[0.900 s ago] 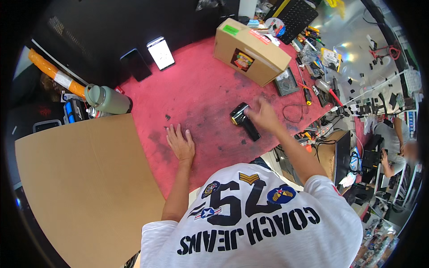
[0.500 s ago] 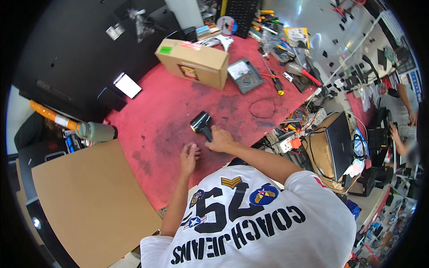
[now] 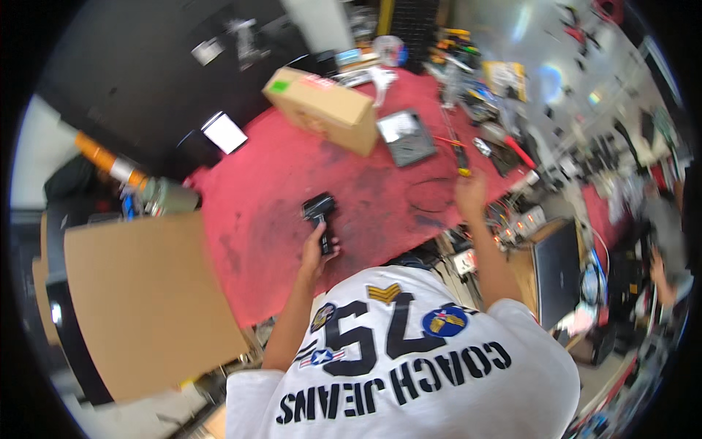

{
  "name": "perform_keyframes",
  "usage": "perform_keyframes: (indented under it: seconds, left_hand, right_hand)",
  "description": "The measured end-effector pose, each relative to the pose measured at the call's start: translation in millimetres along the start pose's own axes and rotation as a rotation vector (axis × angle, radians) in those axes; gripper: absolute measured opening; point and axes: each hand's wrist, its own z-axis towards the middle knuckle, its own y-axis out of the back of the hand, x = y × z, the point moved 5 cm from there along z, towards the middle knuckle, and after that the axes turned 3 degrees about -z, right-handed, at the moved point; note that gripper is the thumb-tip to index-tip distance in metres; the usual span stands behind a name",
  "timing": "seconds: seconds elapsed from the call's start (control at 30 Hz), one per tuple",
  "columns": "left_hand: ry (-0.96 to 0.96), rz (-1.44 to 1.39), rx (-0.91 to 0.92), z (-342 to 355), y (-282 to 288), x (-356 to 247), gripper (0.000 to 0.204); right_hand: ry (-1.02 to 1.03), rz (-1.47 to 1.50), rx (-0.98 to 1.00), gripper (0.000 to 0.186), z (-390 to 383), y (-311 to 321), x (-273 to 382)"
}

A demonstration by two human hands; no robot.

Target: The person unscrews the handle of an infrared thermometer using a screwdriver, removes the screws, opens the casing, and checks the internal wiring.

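Two hands are at work over a red felt-like mat on the bench. The left hand is curled shut around the grip of a black pistol-shaped handheld device, which rests on the mat near its middle, head pointing away from the person. The right hand is raised at the mat's right edge, beside a screwdriver with a yellow and black handle; motion blur hides its fingers, so I cannot tell whether it is open or has hold of anything.

Handling the device well calls, I judge, for a firm wrap low on the grip, keeping the head clear of the thin black cable loop just to its right.

Farther out stands a long brown cardboard box with a green sticker at its far left end; its flaps are shut, so whatever it holds is hidden. To its right lies a flat dark grey square tray-like item; what it carries is too blurred to tell. A large sheet of plain brown cardboard covers the near left, and a white rectangular card lies at the mat's far left edge
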Motion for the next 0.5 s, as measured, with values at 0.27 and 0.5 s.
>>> perform_keyframes:
  seconds: [0.27, 0.5]
  left_hand:
    - [-0.174, 0.241, -0.127, 0.6, -24.3, -5.7, 0.037]
    - [-0.341, 0.209, -0.366, -16.8, -1.4, 16.4, 0.042]
  right_hand:
    - [0.108, -0.308, 0.170, 0.045, 45.3, 4.6, -14.9]
    - [0.270, -0.216, 0.092, 0.043, 22.7, 70.5, -2.9]
